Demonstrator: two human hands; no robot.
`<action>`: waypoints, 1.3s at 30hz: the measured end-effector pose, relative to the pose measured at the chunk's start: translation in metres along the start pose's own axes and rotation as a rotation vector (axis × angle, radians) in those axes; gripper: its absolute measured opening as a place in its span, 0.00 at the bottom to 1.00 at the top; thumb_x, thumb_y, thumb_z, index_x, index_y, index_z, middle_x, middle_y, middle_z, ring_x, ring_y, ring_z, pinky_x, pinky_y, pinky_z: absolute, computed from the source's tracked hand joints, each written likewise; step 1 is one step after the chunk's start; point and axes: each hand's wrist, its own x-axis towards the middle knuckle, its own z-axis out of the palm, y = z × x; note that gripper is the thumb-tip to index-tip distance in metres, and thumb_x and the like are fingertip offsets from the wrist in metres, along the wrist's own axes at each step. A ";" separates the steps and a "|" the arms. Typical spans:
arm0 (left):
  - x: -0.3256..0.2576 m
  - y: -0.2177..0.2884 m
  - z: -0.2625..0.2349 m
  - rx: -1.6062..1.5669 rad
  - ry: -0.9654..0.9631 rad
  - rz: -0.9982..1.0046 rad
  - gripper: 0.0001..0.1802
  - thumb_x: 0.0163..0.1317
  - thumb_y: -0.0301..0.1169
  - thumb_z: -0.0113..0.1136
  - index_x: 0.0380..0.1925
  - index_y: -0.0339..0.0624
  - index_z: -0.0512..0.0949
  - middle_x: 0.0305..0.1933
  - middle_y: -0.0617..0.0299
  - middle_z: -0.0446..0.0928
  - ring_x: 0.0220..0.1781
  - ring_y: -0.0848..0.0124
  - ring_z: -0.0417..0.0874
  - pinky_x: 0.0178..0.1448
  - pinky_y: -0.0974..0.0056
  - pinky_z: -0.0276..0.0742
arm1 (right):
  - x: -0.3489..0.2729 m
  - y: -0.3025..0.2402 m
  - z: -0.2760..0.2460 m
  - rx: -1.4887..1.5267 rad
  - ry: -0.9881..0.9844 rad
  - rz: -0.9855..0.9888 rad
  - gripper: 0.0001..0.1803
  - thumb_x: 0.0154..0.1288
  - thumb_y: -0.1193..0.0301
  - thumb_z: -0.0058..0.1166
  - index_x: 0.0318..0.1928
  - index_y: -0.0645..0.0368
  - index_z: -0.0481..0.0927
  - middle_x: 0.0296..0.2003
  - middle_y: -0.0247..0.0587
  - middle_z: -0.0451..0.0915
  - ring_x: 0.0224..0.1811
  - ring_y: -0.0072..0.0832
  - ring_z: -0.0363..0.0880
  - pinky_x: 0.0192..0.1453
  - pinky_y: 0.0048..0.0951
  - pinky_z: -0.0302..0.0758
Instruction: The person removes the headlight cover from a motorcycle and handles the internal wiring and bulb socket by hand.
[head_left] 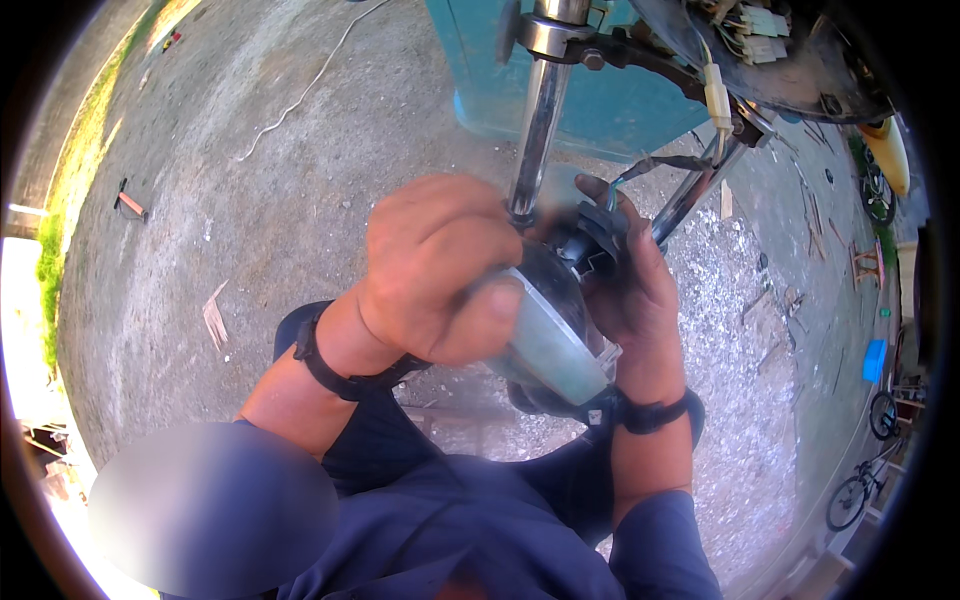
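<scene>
Left hand (440,268) and right hand (640,285) grip a headlamp (562,345) above rough grey ground (235,190); bicycle (851,500) far right.

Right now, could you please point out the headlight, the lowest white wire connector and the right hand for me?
Headlight (558,345): head view, on its pale lens.
White wire connector (717,97): head view, middle of its casing.
Right hand (643,285): head view, middle of the hand.

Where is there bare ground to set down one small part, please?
Left of the left hand, there is bare ground bordered by the white cord, the orange-handled tool and the wood splinter. Crowded: between that hand and the right hand, by the headlamp, and just above them in view, by wires and fork tubes.
</scene>
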 end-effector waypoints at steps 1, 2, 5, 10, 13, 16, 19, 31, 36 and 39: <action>0.000 0.001 -0.002 -0.007 -0.002 -0.031 0.18 0.72 0.41 0.49 0.32 0.36 0.76 0.30 0.52 0.79 0.28 0.60 0.81 0.30 0.60 0.75 | 0.000 -0.001 -0.003 -0.012 -0.014 0.013 0.51 0.63 0.43 0.67 0.73 0.65 0.61 0.59 0.53 0.80 0.64 0.46 0.79 0.71 0.45 0.73; -0.001 0.003 -0.004 -0.014 -0.004 -0.061 0.19 0.73 0.41 0.49 0.32 0.36 0.76 0.30 0.51 0.79 0.29 0.60 0.82 0.31 0.60 0.76 | 0.000 -0.002 -0.005 -0.024 -0.028 0.026 0.54 0.61 0.43 0.69 0.74 0.65 0.59 0.61 0.54 0.78 0.65 0.47 0.79 0.72 0.45 0.72; -0.003 0.001 -0.002 -0.124 0.076 -0.153 0.14 0.68 0.37 0.55 0.31 0.36 0.78 0.30 0.52 0.78 0.28 0.58 0.80 0.31 0.60 0.74 | 0.000 0.001 -0.010 -0.020 -0.082 0.023 0.57 0.59 0.44 0.71 0.76 0.64 0.56 0.66 0.55 0.74 0.70 0.47 0.75 0.73 0.44 0.70; -0.008 -0.001 -0.002 -0.322 0.203 -0.309 0.18 0.72 0.39 0.51 0.31 0.36 0.79 0.30 0.54 0.78 0.29 0.63 0.78 0.34 0.63 0.71 | -0.007 -0.003 -0.008 -0.070 -0.145 0.062 0.58 0.58 0.50 0.73 0.78 0.65 0.54 0.70 0.53 0.71 0.74 0.46 0.69 0.75 0.43 0.67; -0.009 -0.002 -0.006 -0.347 0.196 -0.341 0.21 0.74 0.42 0.49 0.31 0.36 0.78 0.30 0.55 0.78 0.30 0.65 0.78 0.36 0.63 0.70 | -0.013 -0.007 -0.004 -0.070 -0.144 0.101 0.56 0.57 0.55 0.75 0.78 0.66 0.57 0.70 0.51 0.70 0.74 0.43 0.68 0.77 0.41 0.64; -0.010 -0.002 -0.005 -0.403 0.186 -0.372 0.23 0.74 0.45 0.48 0.31 0.36 0.77 0.32 0.55 0.78 0.32 0.67 0.77 0.38 0.64 0.71 | -0.017 -0.007 -0.004 -0.071 -0.126 0.157 0.53 0.57 0.59 0.75 0.76 0.67 0.61 0.70 0.51 0.71 0.74 0.41 0.68 0.78 0.39 0.62; -0.009 -0.001 -0.004 -0.499 0.186 -0.450 0.24 0.74 0.47 0.48 0.31 0.37 0.76 0.33 0.54 0.78 0.34 0.68 0.77 0.40 0.64 0.72 | -0.018 -0.006 -0.006 -0.052 -0.135 0.154 0.50 0.58 0.63 0.75 0.75 0.68 0.63 0.70 0.50 0.72 0.73 0.40 0.69 0.78 0.38 0.62; -0.015 -0.019 0.005 -0.886 0.322 -0.710 0.22 0.76 0.45 0.42 0.33 0.38 0.71 0.34 0.53 0.75 0.37 0.64 0.77 0.46 0.61 0.76 | -0.020 0.002 0.004 0.024 -0.095 0.131 0.51 0.55 0.64 0.78 0.74 0.67 0.65 0.69 0.46 0.74 0.70 0.35 0.73 0.75 0.36 0.66; -0.013 -0.028 0.008 -1.248 0.401 -0.840 0.22 0.77 0.46 0.43 0.32 0.38 0.72 0.34 0.54 0.73 0.41 0.62 0.76 0.50 0.56 0.80 | -0.023 -0.001 0.009 -0.017 -0.084 0.155 0.50 0.54 0.64 0.79 0.73 0.66 0.66 0.66 0.44 0.76 0.67 0.34 0.75 0.73 0.36 0.69; -0.014 -0.032 0.008 -1.277 0.410 -0.863 0.23 0.77 0.45 0.44 0.32 0.37 0.72 0.34 0.53 0.73 0.43 0.60 0.76 0.54 0.46 0.84 | -0.022 0.005 -0.001 -0.055 -0.083 0.165 0.49 0.55 0.65 0.79 0.73 0.66 0.67 0.63 0.43 0.77 0.66 0.33 0.76 0.72 0.36 0.69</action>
